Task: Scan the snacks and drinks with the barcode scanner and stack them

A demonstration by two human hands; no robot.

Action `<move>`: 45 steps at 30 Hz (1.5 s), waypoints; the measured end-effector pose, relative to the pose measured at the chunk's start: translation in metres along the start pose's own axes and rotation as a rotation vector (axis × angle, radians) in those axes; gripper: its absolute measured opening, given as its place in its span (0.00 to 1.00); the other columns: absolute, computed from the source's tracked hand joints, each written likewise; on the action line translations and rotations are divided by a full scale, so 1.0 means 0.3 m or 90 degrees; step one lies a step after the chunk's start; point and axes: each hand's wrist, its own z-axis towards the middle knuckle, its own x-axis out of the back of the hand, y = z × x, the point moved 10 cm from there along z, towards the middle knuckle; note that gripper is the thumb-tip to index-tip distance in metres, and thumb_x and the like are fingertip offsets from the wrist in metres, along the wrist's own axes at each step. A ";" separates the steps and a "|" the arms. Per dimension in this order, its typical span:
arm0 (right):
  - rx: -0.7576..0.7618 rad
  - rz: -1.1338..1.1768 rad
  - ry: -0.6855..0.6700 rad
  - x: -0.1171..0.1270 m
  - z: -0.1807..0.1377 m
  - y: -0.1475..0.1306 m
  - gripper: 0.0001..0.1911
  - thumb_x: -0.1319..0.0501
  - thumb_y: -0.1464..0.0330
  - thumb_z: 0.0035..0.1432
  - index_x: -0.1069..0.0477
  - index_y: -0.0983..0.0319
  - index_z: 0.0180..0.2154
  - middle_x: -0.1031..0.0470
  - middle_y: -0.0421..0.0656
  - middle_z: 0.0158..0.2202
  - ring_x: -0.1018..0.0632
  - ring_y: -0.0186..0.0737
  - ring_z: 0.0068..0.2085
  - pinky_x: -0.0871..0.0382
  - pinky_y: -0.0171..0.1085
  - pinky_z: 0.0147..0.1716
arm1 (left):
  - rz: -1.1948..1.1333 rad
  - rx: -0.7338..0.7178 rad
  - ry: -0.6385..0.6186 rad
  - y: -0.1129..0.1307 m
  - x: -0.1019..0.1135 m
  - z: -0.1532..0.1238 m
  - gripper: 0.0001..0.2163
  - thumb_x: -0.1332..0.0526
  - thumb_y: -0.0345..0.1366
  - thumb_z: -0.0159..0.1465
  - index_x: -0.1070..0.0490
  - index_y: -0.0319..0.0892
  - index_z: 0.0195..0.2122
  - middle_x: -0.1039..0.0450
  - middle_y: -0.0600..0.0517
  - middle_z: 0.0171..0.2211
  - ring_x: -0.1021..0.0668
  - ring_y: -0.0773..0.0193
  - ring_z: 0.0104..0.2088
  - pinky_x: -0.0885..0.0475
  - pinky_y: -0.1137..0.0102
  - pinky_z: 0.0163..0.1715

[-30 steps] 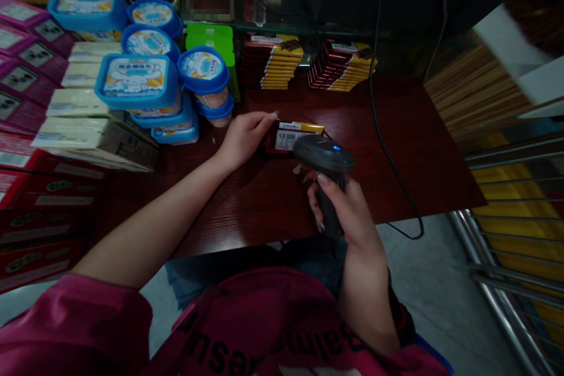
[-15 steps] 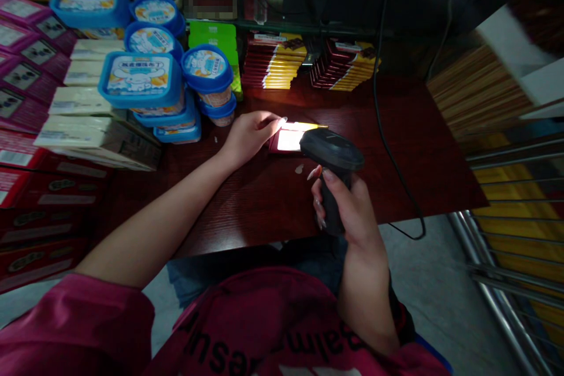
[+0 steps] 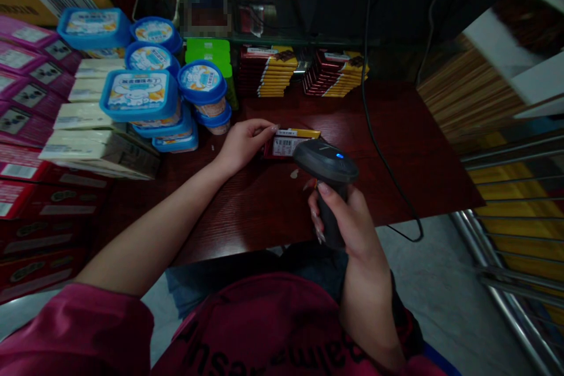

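My right hand [image 3: 337, 214] is wrapped round the handle of a black barcode scanner [image 3: 326, 161], on top of which a small blue light glows. The scanner's head covers the right part of a chocolate bar [image 3: 284, 146] lying on the dark red-brown table [image 3: 247, 205]. A white barcode label faces up on the bar's dark red wrapper, with a yellow strip along its far edge. At the bar's left end, the fingers of my left hand [image 3: 247, 144] are closed on it, thumb on top.
Two stacks of chocolate bars [image 3: 268, 73] stand at the back. Blue-lidded tubs [image 3: 138, 97], cream boxes [image 3: 94, 150] and red boxes [image 3: 53, 211] crowd the left. A black cable [image 3: 374, 123] runs down the right side, near a metal rack [image 3: 493, 258].
The scanner's bright light on the chocolate bar has gone out, and a blue light now shows on the scanner's top. Both hands keep their hold; the view has shifted slightly.
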 end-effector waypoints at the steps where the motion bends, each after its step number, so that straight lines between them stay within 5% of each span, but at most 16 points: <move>1: 0.002 -0.002 0.001 -0.001 -0.003 -0.002 0.21 0.27 0.51 0.61 0.25 0.60 0.42 0.28 0.31 0.22 0.31 0.28 0.15 0.34 0.28 0.12 | 0.000 0.006 0.000 -0.002 -0.001 0.000 0.12 0.35 0.42 0.71 0.16 0.39 0.44 0.14 0.48 0.41 0.17 0.61 0.40 0.24 0.71 0.39; 12: 0.018 0.069 -0.006 0.073 0.026 0.018 0.23 0.26 0.48 0.58 0.26 0.60 0.39 0.28 0.32 0.22 0.32 0.28 0.14 0.35 0.27 0.10 | -0.092 -0.022 -0.083 0.025 -0.011 0.005 0.13 0.31 0.41 0.67 0.17 0.41 0.49 0.14 0.45 0.48 0.14 0.56 0.47 0.19 0.63 0.49; 18: 0.013 0.155 0.014 0.205 0.065 0.048 0.25 0.25 0.47 0.57 0.26 0.60 0.40 0.28 0.33 0.21 0.34 0.27 0.13 0.38 0.25 0.09 | 0.109 -0.258 0.089 0.260 0.029 0.071 0.10 0.35 0.34 0.72 0.19 0.43 0.52 0.14 0.47 0.51 0.14 0.58 0.51 0.21 0.63 0.54; 24: 0.027 0.239 -0.021 0.237 0.088 0.077 0.27 0.27 0.45 0.59 0.23 0.62 0.42 0.29 0.33 0.21 0.35 0.26 0.13 0.38 0.25 0.10 | 0.281 -0.501 0.049 0.452 -0.126 0.202 0.14 0.42 0.33 0.76 0.19 0.48 0.56 0.17 0.47 0.58 0.20 0.57 0.63 0.27 0.56 0.65; 28: 0.033 0.258 -0.043 0.225 0.092 0.080 0.26 0.28 0.46 0.60 0.23 0.62 0.41 0.29 0.34 0.21 0.36 0.26 0.12 0.39 0.26 0.09 | 0.365 -0.493 0.052 0.441 -0.196 0.334 0.13 0.39 0.35 0.76 0.18 0.53 0.56 0.17 0.50 0.58 0.20 0.56 0.63 0.26 0.55 0.62; 33: 0.035 0.269 -0.049 0.224 0.099 0.082 0.26 0.27 0.46 0.60 0.23 0.62 0.42 0.29 0.34 0.20 0.36 0.27 0.12 0.39 0.26 0.09 | 0.408 -0.420 0.020 0.381 -0.248 0.433 0.15 0.39 0.32 0.74 0.20 0.46 0.60 0.18 0.44 0.59 0.20 0.54 0.63 0.25 0.56 0.63; 45: 0.019 0.259 -0.042 0.221 0.090 0.073 0.24 0.28 0.47 0.60 0.22 0.61 0.41 0.29 0.35 0.21 0.37 0.27 0.13 0.40 0.27 0.10 | 0.484 -0.373 0.042 0.378 -0.259 0.430 0.20 0.37 0.33 0.73 0.26 0.39 0.66 0.27 0.38 0.68 0.26 0.48 0.70 0.31 0.52 0.70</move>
